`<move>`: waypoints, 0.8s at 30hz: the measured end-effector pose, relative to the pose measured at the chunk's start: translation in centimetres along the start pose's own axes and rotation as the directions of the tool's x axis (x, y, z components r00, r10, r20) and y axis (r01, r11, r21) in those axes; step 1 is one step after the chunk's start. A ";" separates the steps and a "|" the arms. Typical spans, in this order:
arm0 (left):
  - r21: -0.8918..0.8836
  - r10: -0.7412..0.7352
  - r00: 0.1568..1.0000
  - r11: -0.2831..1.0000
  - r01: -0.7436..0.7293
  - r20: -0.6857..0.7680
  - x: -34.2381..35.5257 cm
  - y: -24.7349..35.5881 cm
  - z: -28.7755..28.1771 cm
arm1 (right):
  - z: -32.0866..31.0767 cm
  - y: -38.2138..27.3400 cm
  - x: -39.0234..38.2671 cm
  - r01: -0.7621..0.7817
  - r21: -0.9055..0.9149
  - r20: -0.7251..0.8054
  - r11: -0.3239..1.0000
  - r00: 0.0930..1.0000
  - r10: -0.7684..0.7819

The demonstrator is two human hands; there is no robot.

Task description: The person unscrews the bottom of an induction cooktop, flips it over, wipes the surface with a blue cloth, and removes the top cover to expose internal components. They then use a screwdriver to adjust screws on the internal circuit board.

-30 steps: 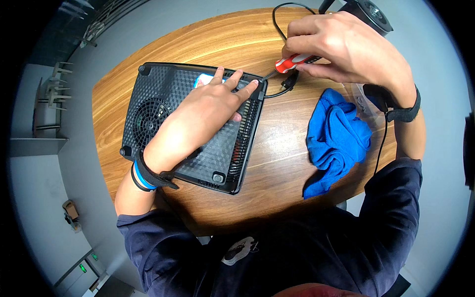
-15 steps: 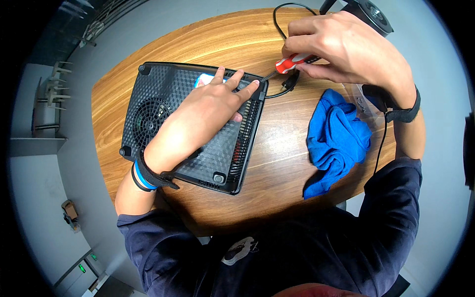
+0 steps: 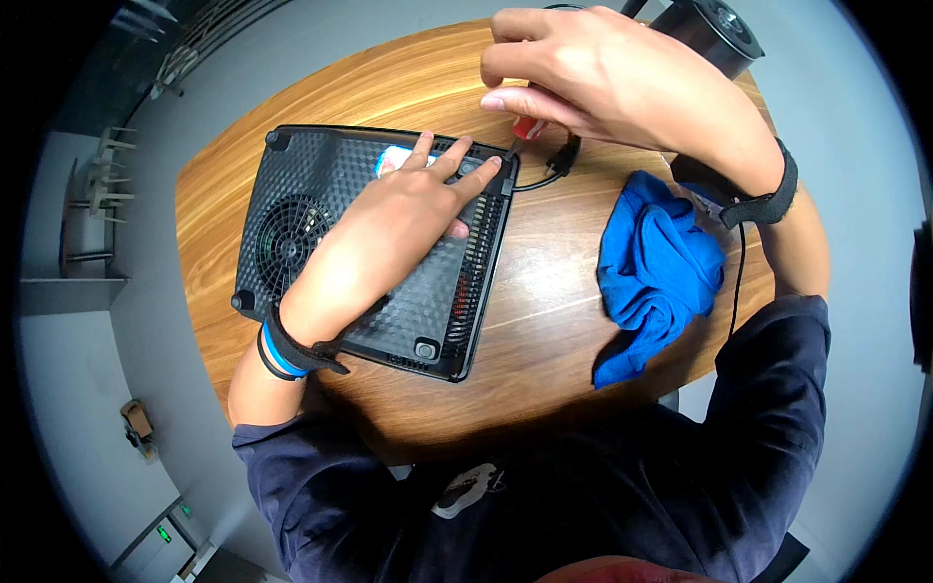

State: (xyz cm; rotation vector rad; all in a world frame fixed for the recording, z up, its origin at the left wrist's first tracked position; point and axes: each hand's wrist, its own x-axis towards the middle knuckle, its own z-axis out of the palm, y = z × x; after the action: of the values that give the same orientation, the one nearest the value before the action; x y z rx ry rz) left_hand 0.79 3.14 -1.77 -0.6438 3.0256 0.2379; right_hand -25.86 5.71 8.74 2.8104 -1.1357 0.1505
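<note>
While the left hand [image 3: 403,204] rests on the appliance [image 3: 398,309], fingers spread wide, the right hand [image 3: 583,73] grips the screwdriver [image 3: 528,128] at the appliance's upper right corner.

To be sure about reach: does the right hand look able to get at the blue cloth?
Likely yes: the cloth lies on the table with nothing on top of it. The right hand is over the screwdriver, though, so it would probably have to leave that first.
</note>
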 end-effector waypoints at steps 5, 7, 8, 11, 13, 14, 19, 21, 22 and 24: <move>-0.004 -0.031 0.999 1.000 0.031 0.013 -0.2 0.1 -0.1 | -1.1 0.5 -0.3 -0.034 0.349 0.095 0.936 0.996 0.001; -0.014 -0.007 1.000 1.000 0.007 -0.004 0.1 0.0 -0.1 | -1.3 2.9 -0.3 -0.001 0.810 0.090 0.587 0.989 -0.121; -0.017 -0.015 1.000 1.000 0.015 -0.005 -0.1 0.0 0.0 | -0.5 3.5 -0.8 0.068 0.828 0.011 0.557 0.991 -0.137; -0.022 -0.015 1.000 1.000 0.015 0.006 0.0 0.1 -0.2 | 0.6 3.8 -3.6 0.172 0.462 -0.142 0.870 0.983 -0.118; -0.028 -0.020 1.000 0.999 0.020 0.020 0.0 0.1 0.0 | -0.5 2.5 -0.8 0.146 0.212 -0.027 0.966 0.989 -0.144; -0.028 -0.033 0.999 0.999 0.034 0.028 -0.2 0.0 -0.1 | -1.0 2.0 0.9 0.146 0.139 0.078 0.979 0.984 -0.158; -0.099 0.056 0.997 0.993 -0.061 -0.046 -0.1 -0.6 0.2 | 0.4 2.2 2.1 0.116 0.311 0.042 0.943 0.990 -0.136; -0.062 0.036 0.999 0.997 -0.037 -0.018 0.3 -0.3 0.0 | -1.4 1.2 1.9 -0.154 0.310 0.216 0.938 0.972 0.089; -0.060 0.032 0.999 0.998 -0.033 -0.022 0.3 -0.4 -0.1 | -1.5 1.1 1.5 -0.142 0.188 0.119 0.972 0.985 0.121; -0.053 0.020 1.000 0.998 -0.021 -0.022 0.2 -0.2 -0.2 | 0.9 1.2 0.7 0.058 -0.076 -0.338 0.995 0.938 -0.080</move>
State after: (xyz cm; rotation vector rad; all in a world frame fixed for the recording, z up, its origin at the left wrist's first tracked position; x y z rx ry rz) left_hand 0.69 2.87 -1.66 -0.6229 3.0570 0.3149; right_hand -26.13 4.23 8.06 2.6234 -0.9420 0.5592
